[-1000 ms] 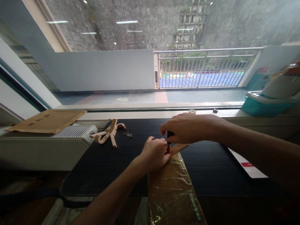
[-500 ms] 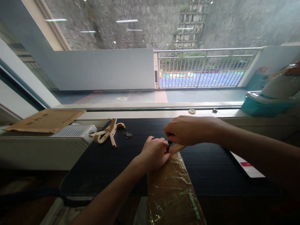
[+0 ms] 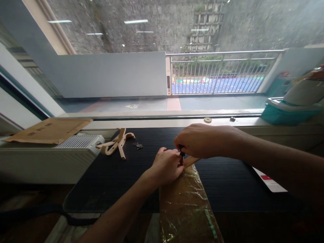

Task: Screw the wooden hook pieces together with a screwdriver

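Note:
My right hand (image 3: 196,140) is closed around the top of a dark screwdriver (image 3: 182,154), held upright with its lower end down by my left fingers. My left hand (image 3: 167,165) is closed beside the screwdriver's lower part, against a strip of pale wood (image 3: 191,161). That wooden strip lies at the far end of a long, tape-wrapped cardboard box (image 3: 186,206). Where the tool's tip meets the wood is hidden by my left fingers. Left of both hands, several curved wooden pieces (image 3: 119,143) rest on the black table (image 3: 121,182), with several small screws (image 3: 138,145) near them.
A brown paper envelope (image 3: 50,130) lies on the white radiator (image 3: 81,143) at the left. On the window sill are a roll of tape (image 3: 208,119), a small metal object (image 3: 232,118) and a teal container (image 3: 288,111). A white-and-red flat item (image 3: 269,180) lies at the right.
My right hand has turned slightly and shifted a little left on the screwdriver, and more of the tool shows now. The left hand has stayed in place.

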Motion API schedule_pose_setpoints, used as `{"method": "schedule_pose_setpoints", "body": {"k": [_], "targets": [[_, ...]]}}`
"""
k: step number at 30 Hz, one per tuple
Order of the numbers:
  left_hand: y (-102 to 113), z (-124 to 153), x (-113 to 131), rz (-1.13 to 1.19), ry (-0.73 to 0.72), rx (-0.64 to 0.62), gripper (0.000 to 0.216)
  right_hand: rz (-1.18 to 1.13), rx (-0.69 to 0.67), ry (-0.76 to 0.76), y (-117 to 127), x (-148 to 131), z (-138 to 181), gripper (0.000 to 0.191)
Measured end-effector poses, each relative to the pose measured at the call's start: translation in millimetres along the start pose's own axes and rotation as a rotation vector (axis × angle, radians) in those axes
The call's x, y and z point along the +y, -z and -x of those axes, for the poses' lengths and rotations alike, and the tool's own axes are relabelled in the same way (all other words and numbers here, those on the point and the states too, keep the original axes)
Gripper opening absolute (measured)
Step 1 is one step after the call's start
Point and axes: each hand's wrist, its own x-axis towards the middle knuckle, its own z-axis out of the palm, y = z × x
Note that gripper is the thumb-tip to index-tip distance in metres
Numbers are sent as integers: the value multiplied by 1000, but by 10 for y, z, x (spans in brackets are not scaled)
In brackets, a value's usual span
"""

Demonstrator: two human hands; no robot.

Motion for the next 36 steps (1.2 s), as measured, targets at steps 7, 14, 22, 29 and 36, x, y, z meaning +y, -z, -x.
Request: {"method": "schedule_pose_setpoints", "body": {"k": [7,14,22,29,36], "targets": [[5,-3,6,-16,-7,-4,17,26,8,-92,0,3,62,18],[-13,1,-5,-5,-14,21,15,22,-29,28,61,-81,53,18],[23,1,8,7,-11,8,15,7,-59,-39,7,-68,32,16],[62,-6,11,-36,-27,-26,16,-66,-18,-34,-45,13,40,21],[45,14,25,-9,-4,0,17,-52,48,13,3,52,70,24]]}}
